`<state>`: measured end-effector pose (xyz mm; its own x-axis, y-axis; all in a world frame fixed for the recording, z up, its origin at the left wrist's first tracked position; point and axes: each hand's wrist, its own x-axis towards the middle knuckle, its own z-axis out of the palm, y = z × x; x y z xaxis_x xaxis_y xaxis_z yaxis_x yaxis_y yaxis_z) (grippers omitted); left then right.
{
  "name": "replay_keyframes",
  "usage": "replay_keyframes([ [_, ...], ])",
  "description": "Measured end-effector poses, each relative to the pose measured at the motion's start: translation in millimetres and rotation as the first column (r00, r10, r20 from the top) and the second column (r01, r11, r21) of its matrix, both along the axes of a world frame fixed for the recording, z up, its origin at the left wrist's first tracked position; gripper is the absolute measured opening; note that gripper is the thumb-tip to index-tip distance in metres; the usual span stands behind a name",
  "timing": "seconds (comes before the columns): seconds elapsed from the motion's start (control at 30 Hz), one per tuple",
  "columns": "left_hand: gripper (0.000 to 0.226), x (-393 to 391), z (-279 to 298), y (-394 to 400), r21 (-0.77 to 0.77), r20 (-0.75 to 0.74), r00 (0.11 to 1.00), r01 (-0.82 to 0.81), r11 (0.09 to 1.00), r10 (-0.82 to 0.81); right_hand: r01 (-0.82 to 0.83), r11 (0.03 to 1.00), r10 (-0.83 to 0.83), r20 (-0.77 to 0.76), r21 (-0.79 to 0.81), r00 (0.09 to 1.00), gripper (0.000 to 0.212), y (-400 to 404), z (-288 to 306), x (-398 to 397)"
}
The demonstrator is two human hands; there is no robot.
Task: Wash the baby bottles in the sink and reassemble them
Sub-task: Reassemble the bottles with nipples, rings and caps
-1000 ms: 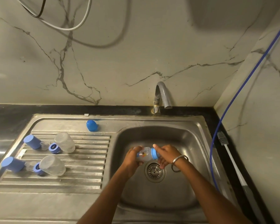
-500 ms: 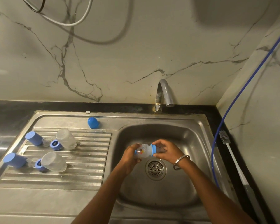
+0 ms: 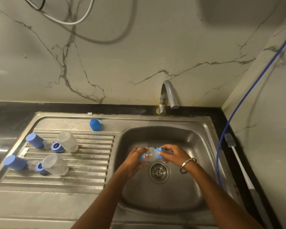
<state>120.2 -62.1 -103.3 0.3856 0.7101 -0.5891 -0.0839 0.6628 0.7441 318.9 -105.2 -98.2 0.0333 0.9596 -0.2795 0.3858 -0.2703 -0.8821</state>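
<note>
Baby bottle [image 3: 148, 156] held sideways over the sink [image 3: 203, 146], left hand [image 3: 133, 162] gripping its base, right hand [image 3: 173, 154] its collar.

Both bare forearms come in from the lower edge and reach forward, drawing closer to each other toward the hands. The left hand [image 3: 133, 160] is curled, its fingers wrapped around one end of a small bottle [image 3: 148, 155] that lies sideways. The right hand [image 3: 172, 153] faces it and grips the other end with bent fingers. A metal bangle [image 3: 187, 165] sits on the right wrist.
</note>
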Motion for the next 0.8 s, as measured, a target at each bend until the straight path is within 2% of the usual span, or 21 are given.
replay_keyframes([
  [0.13,0.055,-7,-1,1,0.036,-0.059,0.96,0.276,0.96,-0.274,0.061,0.998,-0.061,-0.169,-0.003,0.984,0.028,-1,0,2],
  [0.3,0.058,-1,-5,-2,0.13,-0.18,0.901,0.419,0.899,-0.394,0.104,0.993,-0.113,-0.284,-0.046,0.952,0.025,3,-7,-6],
  [0.4,0.043,7,-4,-3,0.269,-0.273,0.838,0.538,0.799,-0.472,0.127,0.99,-0.141,-0.339,-0.062,0.93,0.027,0,-14,-18],
  [0.53,0.031,14,-7,-10,0.309,-0.289,0.876,0.467,0.829,-0.386,0.144,0.986,-0.167,-0.385,-0.088,0.908,0.032,1,-14,-25],
  [0.67,0.029,12,-8,-14,0.332,-0.244,0.903,0.421,0.844,-0.355,0.087,0.991,-0.116,-0.334,-0.101,0.936,0.031,4,-5,-20],
  [0.8,0.027,10,-10,-12,0.327,-0.24,0.9,0.428,0.843,-0.364,-0.002,0.999,-0.012,-0.32,-0.043,0.947,0.032,5,3,-17],
])
